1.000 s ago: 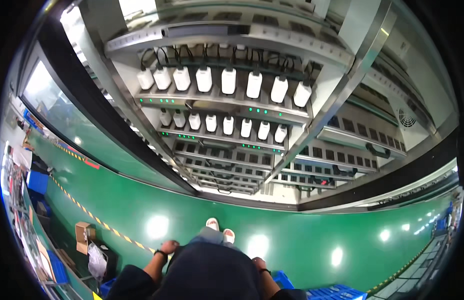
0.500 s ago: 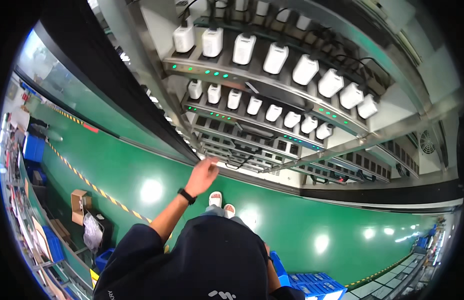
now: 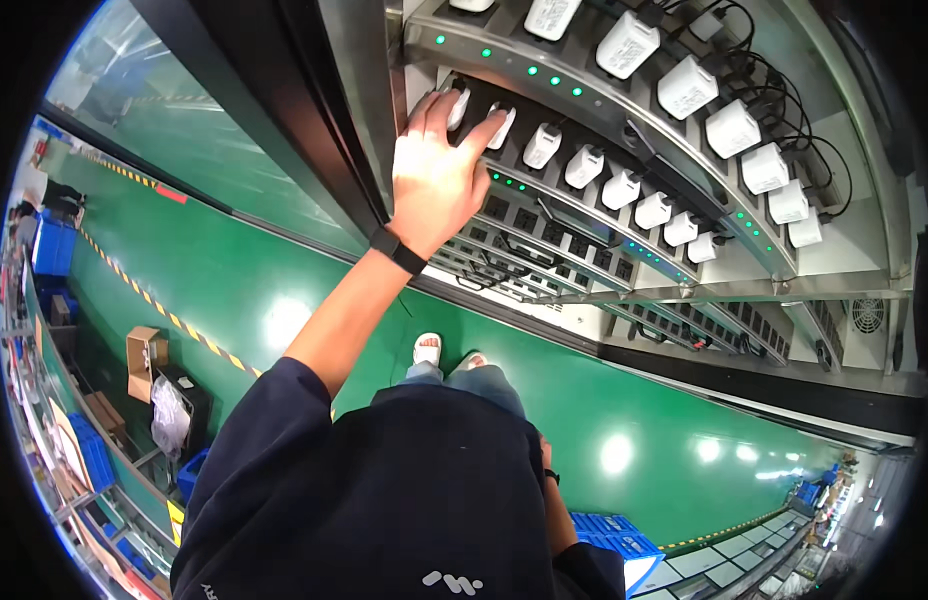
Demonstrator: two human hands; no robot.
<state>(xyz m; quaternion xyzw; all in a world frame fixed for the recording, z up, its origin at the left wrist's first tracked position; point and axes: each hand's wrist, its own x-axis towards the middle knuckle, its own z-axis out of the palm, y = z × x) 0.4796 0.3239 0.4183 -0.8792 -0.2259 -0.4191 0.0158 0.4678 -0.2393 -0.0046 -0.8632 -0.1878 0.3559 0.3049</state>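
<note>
By the left hand (image 3: pixel 437 170), two white, block-shaped plastic adapters (image 3: pixel 501 128) on a grey metal shelf (image 3: pixel 596 216) are touched with spread fingers; whether they are gripped cannot be told. The right hand's (image 3: pixel 545 453) fingers are mostly hidden, near blue plastic crates (image 3: pixel 614 533).

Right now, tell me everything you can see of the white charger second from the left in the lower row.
The white charger is a block with rounded edges, plastic by its look. It stands on the lower shelf, between two similar chargers. The left hand appears to touch its upper part with its fingers, partly hiding it; whether it is gripped I can't tell.
</note>
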